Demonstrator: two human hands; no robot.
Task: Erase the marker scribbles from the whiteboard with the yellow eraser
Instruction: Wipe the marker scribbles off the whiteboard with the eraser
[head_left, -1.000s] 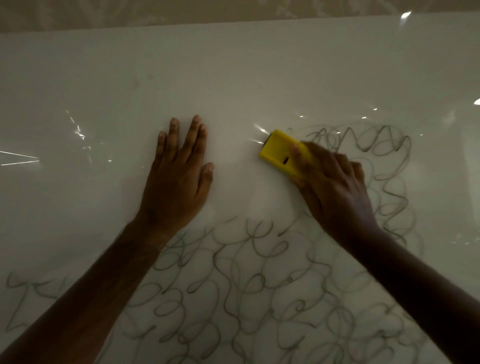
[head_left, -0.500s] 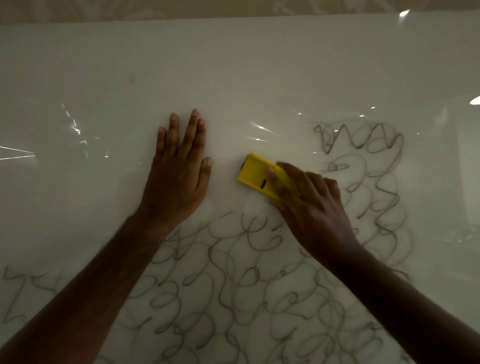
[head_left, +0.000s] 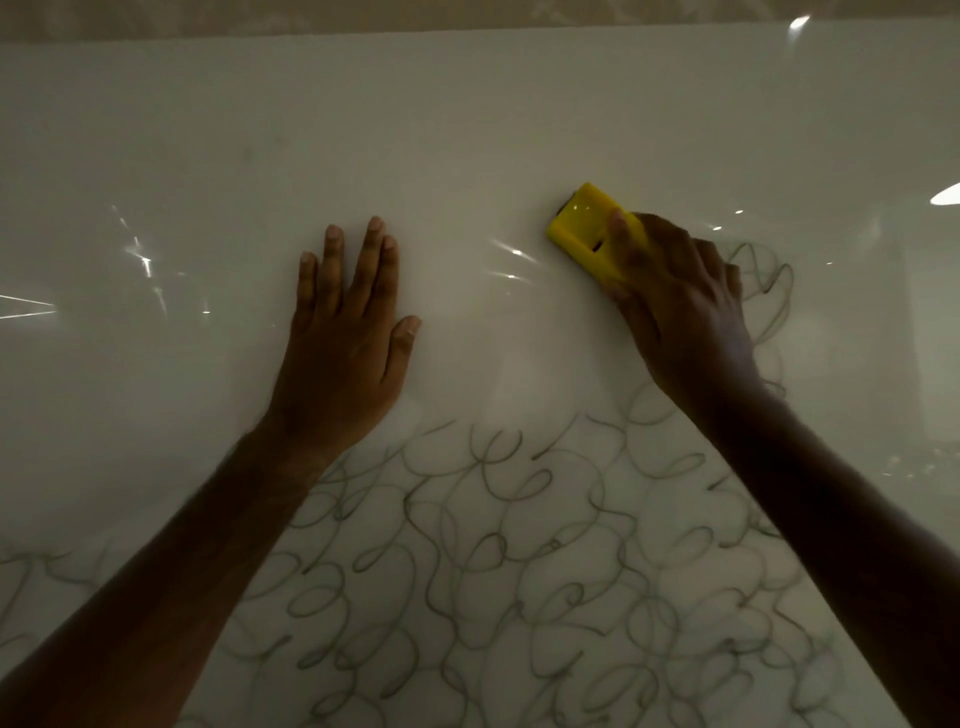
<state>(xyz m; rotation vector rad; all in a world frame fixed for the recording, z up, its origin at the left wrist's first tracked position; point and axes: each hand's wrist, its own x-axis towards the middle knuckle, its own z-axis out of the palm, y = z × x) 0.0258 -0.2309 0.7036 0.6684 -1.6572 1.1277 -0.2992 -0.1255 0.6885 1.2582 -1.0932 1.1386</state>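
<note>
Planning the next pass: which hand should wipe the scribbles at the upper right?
Right. The right hand already has its grip on the yellow eraser, beside those scribbles. The left hand lies flat and empty on the whiteboard.

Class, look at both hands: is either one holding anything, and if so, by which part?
The right hand holds the yellow eraser, its grip covering the near end, with the far end showing. The left hand holds nothing; it lies flat on the whiteboard.
</note>
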